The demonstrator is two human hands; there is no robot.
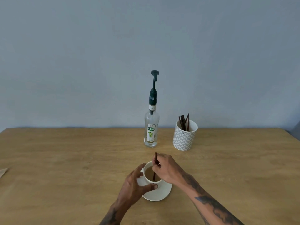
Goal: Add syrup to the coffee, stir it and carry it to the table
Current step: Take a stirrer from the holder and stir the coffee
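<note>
The wide oak-coloured wooden worktop [65, 159] lies under both my hands. Beyond my right hand [167, 171] stands the clear glass syrup bottle [151, 132] with its dark green pump, labelled TEISSEIRE. My left hand [134, 184] curls around the white ceramic coffee cup [146, 178] on its saucer; my right pinches 1 thin dark stirrer [155, 166] dipped in the coffee. I am stirring; next comes lifting out the stirrer and carrying the cup level.

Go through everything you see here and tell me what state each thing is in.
Cup: upright on saucer, holds coffee.
Stirrer: lower end in coffee.
Left hand: grips cup.
Right hand: pinches stirrer.
Syrup bottle: upright, pump raised, nearly empty.
Patterned holder: upright, holds spare stirrers.
</note>
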